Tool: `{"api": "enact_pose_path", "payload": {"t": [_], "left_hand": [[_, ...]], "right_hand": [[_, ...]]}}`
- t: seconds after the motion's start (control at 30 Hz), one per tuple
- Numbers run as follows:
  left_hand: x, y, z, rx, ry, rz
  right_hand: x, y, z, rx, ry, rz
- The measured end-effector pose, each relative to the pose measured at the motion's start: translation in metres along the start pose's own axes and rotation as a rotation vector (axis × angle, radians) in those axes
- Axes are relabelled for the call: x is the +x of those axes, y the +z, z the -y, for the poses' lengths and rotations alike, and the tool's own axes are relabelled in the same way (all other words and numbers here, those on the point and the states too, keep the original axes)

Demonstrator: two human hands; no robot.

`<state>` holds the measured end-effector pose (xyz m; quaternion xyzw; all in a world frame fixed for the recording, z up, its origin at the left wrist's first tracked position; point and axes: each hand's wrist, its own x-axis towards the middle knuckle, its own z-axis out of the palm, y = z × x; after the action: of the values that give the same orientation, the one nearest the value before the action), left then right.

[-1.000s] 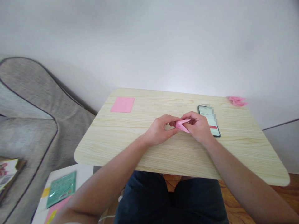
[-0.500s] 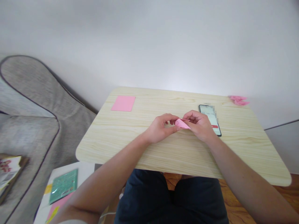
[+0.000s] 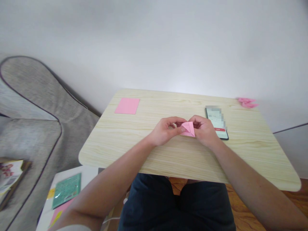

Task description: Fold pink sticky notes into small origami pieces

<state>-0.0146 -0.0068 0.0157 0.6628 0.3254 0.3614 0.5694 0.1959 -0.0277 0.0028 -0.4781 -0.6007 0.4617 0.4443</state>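
Note:
A small folded pink paper piece (image 3: pixel 189 129) sits between both hands just above the middle of the light wooden table (image 3: pixel 144 154). My left hand (image 3: pixel 166 131) pinches its left side with thumb and fingers curled. The fingers of my right hand (image 3: pixel 204 130) are closed on its right side. A stack of flat pink paper sheets (image 3: pixel 127 106) lies at the table's far left. Finished pink folded pieces (image 3: pixel 247 102) rest at the far right corner.
A phone (image 3: pixel 216 122) with a lit screen lies just right of my right hand. A grey sofa (image 3: pixel 31 106) stands to the left. A low white surface (image 3: pixel 67 192) at lower left holds a green packet and coloured papers. White wall behind.
The pink piece has been turned and folded from a long pointed shape into a shorter, squarer one. Both hands stayed in place and drew slightly closer together.

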Motion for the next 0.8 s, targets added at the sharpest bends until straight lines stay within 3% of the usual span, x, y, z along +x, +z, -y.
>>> {"api": "enact_pose_path", "payload": {"t": [0.27, 0.53, 0.8], "left_hand": [[0.001, -0.001, 0.008, -0.091, -0.053, 0.055], [0.001, 0.0, 0.007, -0.123, 0.001, 0.059], [0.004, 0.0, 0.005, -0.066, 0.04, -0.111]], "right_hand": [[-0.001, 0.002, 0.007, -0.146, -0.014, -0.083], [-0.001, 0.004, 0.0, -0.208, -0.071, -0.121], [-0.004, 0.007, 0.002, -0.376, -0.153, -0.202]]}}
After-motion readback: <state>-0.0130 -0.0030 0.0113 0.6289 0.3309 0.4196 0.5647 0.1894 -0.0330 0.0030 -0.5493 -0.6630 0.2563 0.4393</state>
